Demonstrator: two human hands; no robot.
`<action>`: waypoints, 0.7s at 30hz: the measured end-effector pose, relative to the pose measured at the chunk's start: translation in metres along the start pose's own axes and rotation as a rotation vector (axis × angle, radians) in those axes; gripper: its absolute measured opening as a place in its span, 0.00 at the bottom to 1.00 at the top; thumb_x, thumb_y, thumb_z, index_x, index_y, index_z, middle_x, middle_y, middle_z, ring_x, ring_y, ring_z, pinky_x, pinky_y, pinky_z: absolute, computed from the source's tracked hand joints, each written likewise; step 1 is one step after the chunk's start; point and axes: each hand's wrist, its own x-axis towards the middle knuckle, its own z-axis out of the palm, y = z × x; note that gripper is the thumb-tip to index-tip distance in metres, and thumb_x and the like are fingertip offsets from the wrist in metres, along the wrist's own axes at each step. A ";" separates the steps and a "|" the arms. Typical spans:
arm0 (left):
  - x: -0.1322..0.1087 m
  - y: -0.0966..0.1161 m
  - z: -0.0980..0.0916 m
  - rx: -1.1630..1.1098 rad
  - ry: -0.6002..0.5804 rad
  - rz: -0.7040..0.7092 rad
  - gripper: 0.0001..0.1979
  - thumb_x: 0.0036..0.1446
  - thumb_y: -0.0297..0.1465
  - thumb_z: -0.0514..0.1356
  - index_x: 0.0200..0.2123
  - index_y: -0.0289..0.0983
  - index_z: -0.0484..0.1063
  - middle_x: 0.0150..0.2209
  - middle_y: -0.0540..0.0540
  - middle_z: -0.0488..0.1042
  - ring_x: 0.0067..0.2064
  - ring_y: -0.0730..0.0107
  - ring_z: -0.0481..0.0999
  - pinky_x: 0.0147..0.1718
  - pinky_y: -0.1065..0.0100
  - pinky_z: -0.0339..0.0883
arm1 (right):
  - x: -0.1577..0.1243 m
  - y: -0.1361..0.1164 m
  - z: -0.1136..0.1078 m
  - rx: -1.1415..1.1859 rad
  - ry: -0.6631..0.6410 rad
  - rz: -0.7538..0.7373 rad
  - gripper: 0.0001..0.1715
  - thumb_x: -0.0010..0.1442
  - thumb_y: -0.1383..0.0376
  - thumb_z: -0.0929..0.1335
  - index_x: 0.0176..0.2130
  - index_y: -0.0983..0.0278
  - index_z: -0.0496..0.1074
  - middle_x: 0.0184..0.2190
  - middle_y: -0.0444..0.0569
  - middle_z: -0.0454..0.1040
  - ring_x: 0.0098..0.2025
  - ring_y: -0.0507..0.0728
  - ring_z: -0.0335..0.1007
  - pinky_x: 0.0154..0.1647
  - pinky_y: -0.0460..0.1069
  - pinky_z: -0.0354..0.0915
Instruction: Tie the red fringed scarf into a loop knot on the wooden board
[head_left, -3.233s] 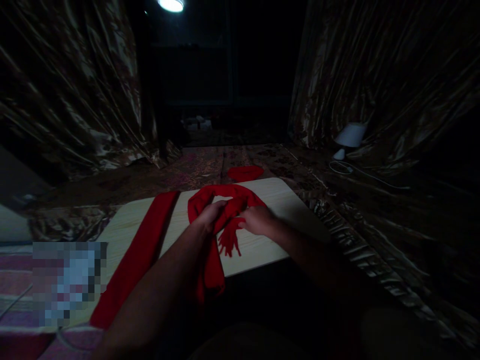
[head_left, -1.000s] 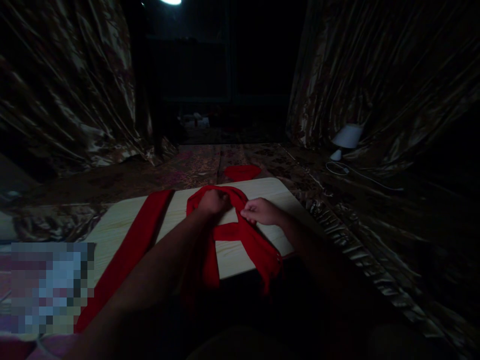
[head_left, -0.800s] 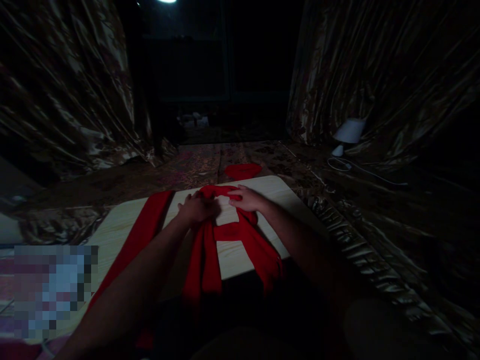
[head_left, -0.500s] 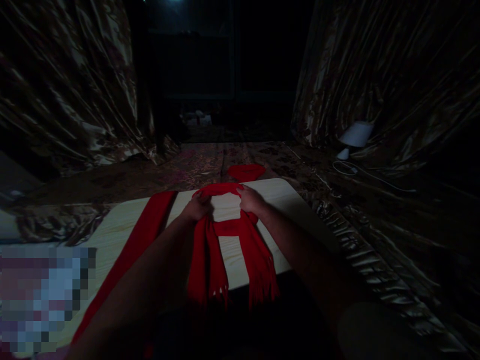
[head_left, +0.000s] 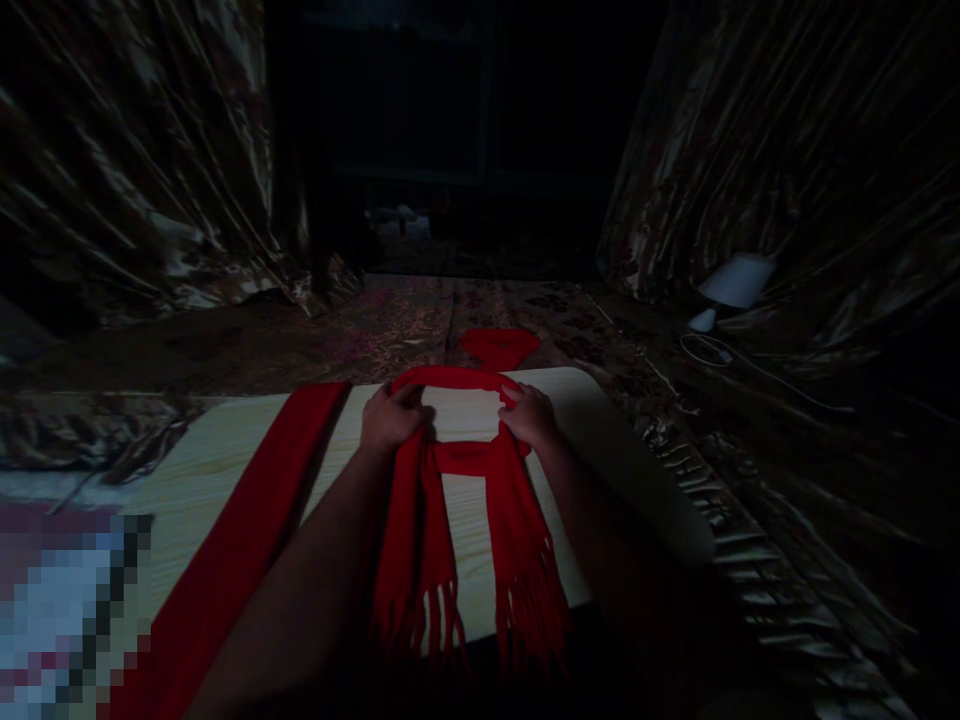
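A red fringed scarf lies looped on a pale wood-grain table, its two tasselled ends hanging toward me at the near edge. My left hand grips the left side of the loop, thumb pointing inward. On the opposite side, my right hand pinches the loop with bent fingers. Between the hands the upper band curves along the far side, and a lower band crosses nearer to me. Left of the scarf, a long red strip of cloth runs diagonally over the table, partly hidden by my left forearm.
Beyond the table's far edge another piece of red cloth rests on a dark patterned cover. A small white lamp with a cord stands at the right. Shiny patterned curtains hang on both sides. A blurred-out patch covers the lower left.
My right hand has moved a little to the right and my left slightly left, widening the loop. The camera view has shifted slightly as well.
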 end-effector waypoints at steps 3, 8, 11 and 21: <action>-0.003 -0.001 -0.002 -0.068 0.007 -0.084 0.29 0.52 0.45 0.65 0.57 0.47 0.75 0.59 0.44 0.72 0.60 0.48 0.69 0.61 0.57 0.62 | 0.004 0.002 0.000 0.044 -0.046 -0.028 0.29 0.55 0.63 0.70 0.56 0.59 0.75 0.57 0.54 0.73 0.58 0.63 0.67 0.64 0.56 0.58; -0.012 0.005 -0.009 -0.351 0.137 -0.042 0.20 0.60 0.39 0.58 0.53 0.43 0.77 0.63 0.47 0.68 0.69 0.57 0.57 0.67 0.58 0.54 | 0.011 0.002 -0.006 0.301 0.065 -0.028 0.24 0.56 0.65 0.69 0.53 0.62 0.76 0.58 0.54 0.71 0.60 0.60 0.66 0.63 0.54 0.60; -0.013 0.007 -0.009 -0.394 0.148 0.008 0.19 0.61 0.37 0.58 0.54 0.42 0.77 0.68 0.46 0.60 0.70 0.56 0.57 0.68 0.57 0.53 | 0.007 -0.005 -0.016 0.367 0.240 -0.086 0.20 0.59 0.65 0.67 0.50 0.64 0.77 0.63 0.56 0.65 0.66 0.61 0.59 0.67 0.56 0.55; -0.004 -0.007 0.010 -0.137 0.044 0.146 0.26 0.52 0.31 0.61 0.56 0.35 0.77 0.65 0.38 0.65 0.66 0.50 0.64 0.65 0.54 0.59 | -0.004 0.007 -0.006 0.248 -0.112 -0.355 0.33 0.48 0.74 0.68 0.54 0.65 0.77 0.60 0.53 0.71 0.69 0.64 0.55 0.69 0.60 0.54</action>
